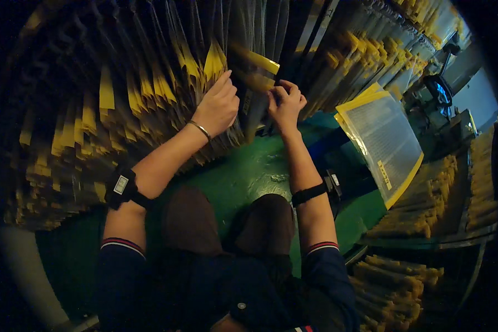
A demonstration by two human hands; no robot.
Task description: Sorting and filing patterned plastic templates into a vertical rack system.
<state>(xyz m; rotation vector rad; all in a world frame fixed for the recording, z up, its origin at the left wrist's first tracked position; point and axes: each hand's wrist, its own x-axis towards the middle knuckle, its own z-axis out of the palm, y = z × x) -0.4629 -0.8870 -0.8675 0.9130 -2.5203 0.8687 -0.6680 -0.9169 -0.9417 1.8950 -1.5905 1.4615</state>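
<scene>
My left hand (pixel 218 105) is closed at the lower end of the hanging row, its fingertips at the yellow edge of a hanging sleeve (pixel 214 62). What lies under its curled fingers is partly hidden. Just to the right, my right hand (pixel 287 105) pinches the edge of a dark, yellow-bordered sheet (pixel 264 62), which is tilted and partly blurred. Both hands are close together, with the dark gap between hanging sleeves behind them.
Many more yellow-edged sleeves (pixel 106 91) hang densely to the left, and another row (pixel 359 52) hangs at the upper right. A clear, yellow-bordered sleeve with a printed sheet (pixel 379 141) stands tilted at the right. Beyond it are shelves (pixel 426 242) of stacked folders. The floor (pixel 243 171) is green.
</scene>
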